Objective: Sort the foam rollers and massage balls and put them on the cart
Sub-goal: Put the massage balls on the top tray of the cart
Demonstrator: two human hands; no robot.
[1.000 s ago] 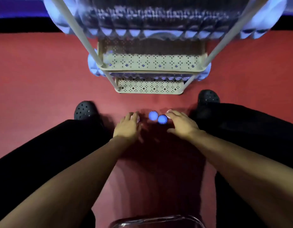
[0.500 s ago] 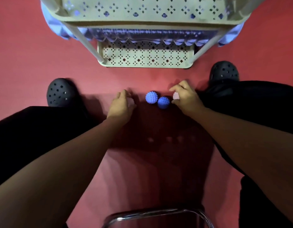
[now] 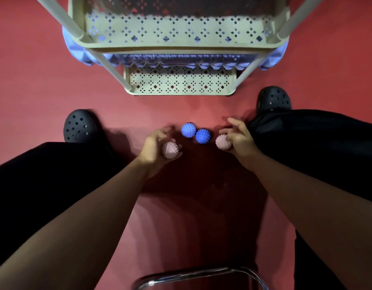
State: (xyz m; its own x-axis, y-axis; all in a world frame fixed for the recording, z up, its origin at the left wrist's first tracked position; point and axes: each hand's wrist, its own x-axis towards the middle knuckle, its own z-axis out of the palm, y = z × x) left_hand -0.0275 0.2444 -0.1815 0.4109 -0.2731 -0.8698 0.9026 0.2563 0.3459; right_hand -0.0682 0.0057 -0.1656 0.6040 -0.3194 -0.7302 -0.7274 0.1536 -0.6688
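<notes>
Your left hand (image 3: 154, 146) cups 1 pink spiky ball (image 3: 170, 150), fingers curled around it. Your right hand (image 3: 239, 137) grips a second pink ball (image 3: 223, 142) against the palm, its upper fingers loosely spread. Between your hands, 2 blue spiky balls (image 3: 196, 133) sit touching on the red floor (image 3: 34, 80). The cream cart (image 3: 178, 84) stands just ahead, blue foam rollers (image 3: 180, 60) lying on its middle shelf.

Red floor (image 3: 34, 59), black clogs (image 3: 79, 126), chrome chair frame (image 3: 201, 273)

Single head view, steeply downward, floor (image 3: 45, 59) close below
</notes>
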